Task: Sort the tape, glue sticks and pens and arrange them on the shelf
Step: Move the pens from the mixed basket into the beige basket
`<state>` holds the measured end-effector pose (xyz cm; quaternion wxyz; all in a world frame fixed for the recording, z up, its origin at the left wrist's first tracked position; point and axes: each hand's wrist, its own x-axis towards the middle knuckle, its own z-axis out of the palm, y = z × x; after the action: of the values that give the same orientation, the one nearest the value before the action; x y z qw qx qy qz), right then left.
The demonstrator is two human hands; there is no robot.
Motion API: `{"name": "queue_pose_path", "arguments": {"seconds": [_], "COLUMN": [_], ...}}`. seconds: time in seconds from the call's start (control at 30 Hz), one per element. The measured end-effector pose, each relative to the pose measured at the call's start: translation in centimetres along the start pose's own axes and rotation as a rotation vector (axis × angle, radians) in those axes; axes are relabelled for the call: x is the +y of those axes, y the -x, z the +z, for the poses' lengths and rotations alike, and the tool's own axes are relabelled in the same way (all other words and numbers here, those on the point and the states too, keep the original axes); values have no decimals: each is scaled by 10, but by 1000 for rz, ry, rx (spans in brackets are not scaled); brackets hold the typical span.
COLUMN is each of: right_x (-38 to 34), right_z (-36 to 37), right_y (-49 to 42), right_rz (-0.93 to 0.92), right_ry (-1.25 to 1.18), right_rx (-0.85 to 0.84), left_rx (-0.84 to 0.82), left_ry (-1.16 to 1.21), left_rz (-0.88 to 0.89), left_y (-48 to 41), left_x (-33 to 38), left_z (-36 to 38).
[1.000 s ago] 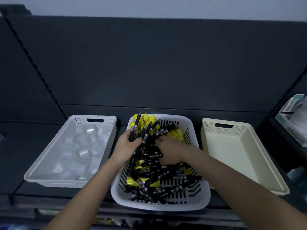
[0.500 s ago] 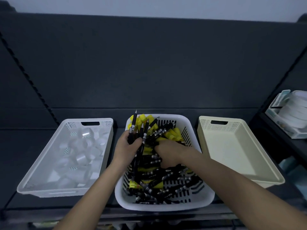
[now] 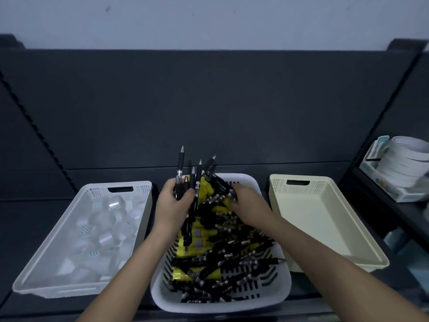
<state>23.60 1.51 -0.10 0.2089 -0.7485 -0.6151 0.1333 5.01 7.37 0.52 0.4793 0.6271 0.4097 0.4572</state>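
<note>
A white slotted basket (image 3: 274,296) in the middle of the dark shelf holds a heap of black pens (image 3: 232,259) mixed with yellow glue sticks (image 3: 199,235). My left hand (image 3: 173,206) is shut on a bunch of black pens (image 3: 193,180), tips pointing up above the basket's far rim. My right hand (image 3: 249,205) reaches into the far part of the heap, its fingers closed on more pens. The white tray (image 3: 46,261) on the left holds several clear tape rolls (image 3: 104,228). The cream tray (image 3: 325,219) on the right holds nothing.
The dark shelf (image 3: 34,212) has a tall dark back panel (image 3: 209,108). On a neighbouring shelf at the right stands a box of white tape rolls (image 3: 399,168). Notched uprights run along both sides.
My left hand has lifted its bunch of pens higher and more upright. My right hand has shifted toward the basket's far right. The view has tilted, showing more of the wall above.
</note>
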Motion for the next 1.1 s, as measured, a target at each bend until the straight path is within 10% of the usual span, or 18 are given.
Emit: {"name": "queue_pose_path", "arguments": {"seconds": [0.53,1.1], "right_x": [80,183], "right_z": [-68,-61], "right_y": [41,61], "right_rz": [578,837], "right_ry": [-1281,-851], "right_rx": [281,27], "left_rx": [-247,-638], "left_ry": [115,-365], "left_rz": [-119,-363], "left_y": [8,18], "left_x": [35,3], "left_z": [180,272]}}
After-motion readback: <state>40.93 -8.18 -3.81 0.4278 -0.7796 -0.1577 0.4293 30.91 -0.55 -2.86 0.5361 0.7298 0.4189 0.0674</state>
